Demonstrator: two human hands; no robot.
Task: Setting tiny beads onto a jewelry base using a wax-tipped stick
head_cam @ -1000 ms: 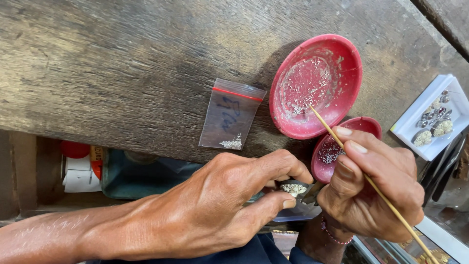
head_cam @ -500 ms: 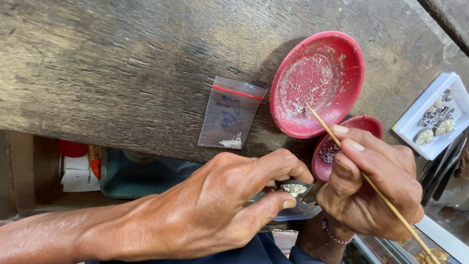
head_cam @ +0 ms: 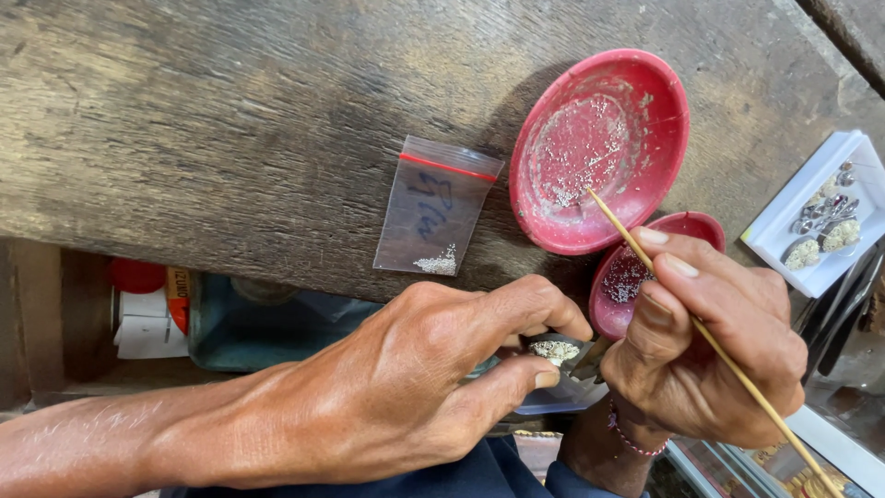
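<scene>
On the desk (head_cam: 230, 120), a small bag (head_cam: 438, 207) lay left of a large dish (head_cam: 599, 148); a smaller dish (head_cam: 636, 267) sat before it, a tray (head_cam: 811, 221) further right.

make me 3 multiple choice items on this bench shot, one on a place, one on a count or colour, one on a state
1. Where does the stick's tip point?
A. into the large red dish
B. into the plastic bag
C. into the white tray

2. How many red dishes are on the table?
A. one
B. two
C. four

3. How is the small bead-covered piece held?
A. lying loose on the table
B. pinched in the left hand
C. inside the bag

Answers: 1 A, the thin wooden stick in the right hand ends over the large red dish. 2 B, that dish plus a smaller red dish. 3 B, the left hand pinches the bead-covered piece.
</scene>
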